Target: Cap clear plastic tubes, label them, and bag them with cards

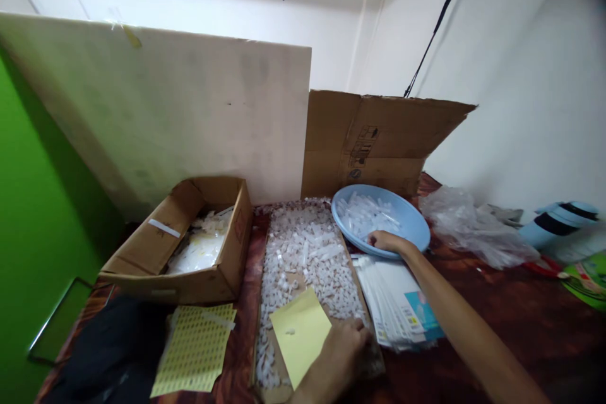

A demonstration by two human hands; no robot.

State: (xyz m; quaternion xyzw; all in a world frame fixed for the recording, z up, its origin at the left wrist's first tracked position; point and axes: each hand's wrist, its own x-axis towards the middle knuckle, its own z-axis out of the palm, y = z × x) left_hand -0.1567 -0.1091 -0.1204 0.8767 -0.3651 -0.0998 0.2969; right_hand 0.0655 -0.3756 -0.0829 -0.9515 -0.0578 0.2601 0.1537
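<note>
The right hand (386, 242) lay at centre right of the frame, on the near rim of the blue bowl (416, 227). Its fingers were curled loosely over the rim; whether they held one of the white plastic pieces (364, 213) in the bowl could not be told.

The left hand (343, 344) rested at lower centre, on the right edge of the flat cardboard sheet (277, 391). Its fingers were bent down onto the sheet just beside the yellow paper (300, 331), at the edge of the heap of small white parts (307, 252). Nothing could be made out between the fingers, and a grip could not be confirmed.

The yellow paper lay tilted on the near part of the heap, with one white part on it. The heap covered the sheet from centre frame towards the bowl.

A stack of printed white packets (395, 303) lay fanned between the two hands, below the bowl. At centre left stood an open cardboard box (227, 265) holding clear plastic items. A sheet of yellow stickers (194, 350) lay at lower left. A crumpled clear bag (468, 224) and a blue flask (558, 221) sat at right on the dark table (521, 322).
</note>
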